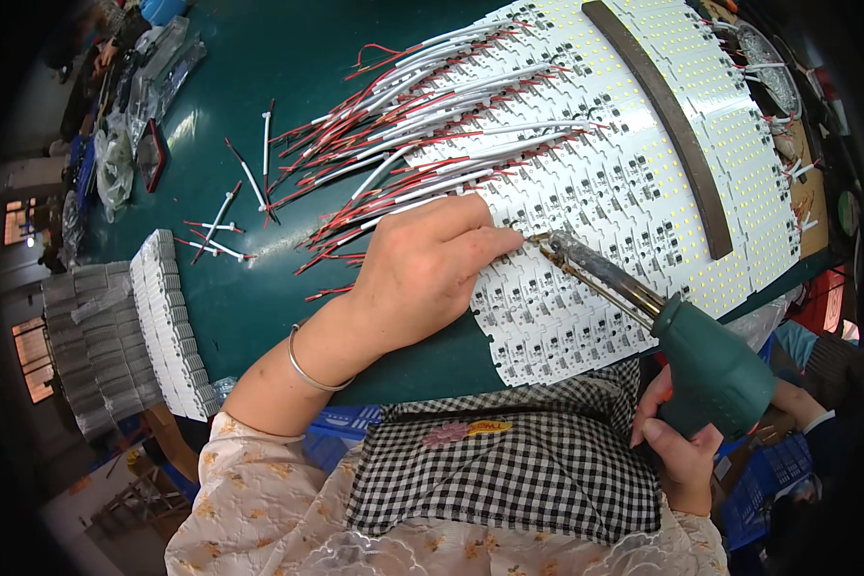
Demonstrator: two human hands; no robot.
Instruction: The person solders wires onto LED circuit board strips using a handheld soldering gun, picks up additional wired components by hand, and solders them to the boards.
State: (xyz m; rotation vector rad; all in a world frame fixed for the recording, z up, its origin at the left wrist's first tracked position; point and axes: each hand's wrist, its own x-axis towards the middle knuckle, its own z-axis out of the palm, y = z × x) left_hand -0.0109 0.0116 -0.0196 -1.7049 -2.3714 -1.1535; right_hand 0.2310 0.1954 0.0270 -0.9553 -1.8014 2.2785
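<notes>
My left hand is closed in a pinch over the white circuit boards; whatever is between the fingertips is hidden. Red wire ends poke out from behind this hand. In my right hand is a green soldering gun, its fingers wrapped round the handle. The gun's metal tip meets the board right beside my left fingertips, with a thin guide tube running along its barrel. Many white-sleeved wires with red leads fan out leftward from the upper boards.
A dark curved bar lies across the boards. Loose short wires are scattered on the green table. Stacked white strips stand at the left edge, near plastic bags. A blue crate is below right.
</notes>
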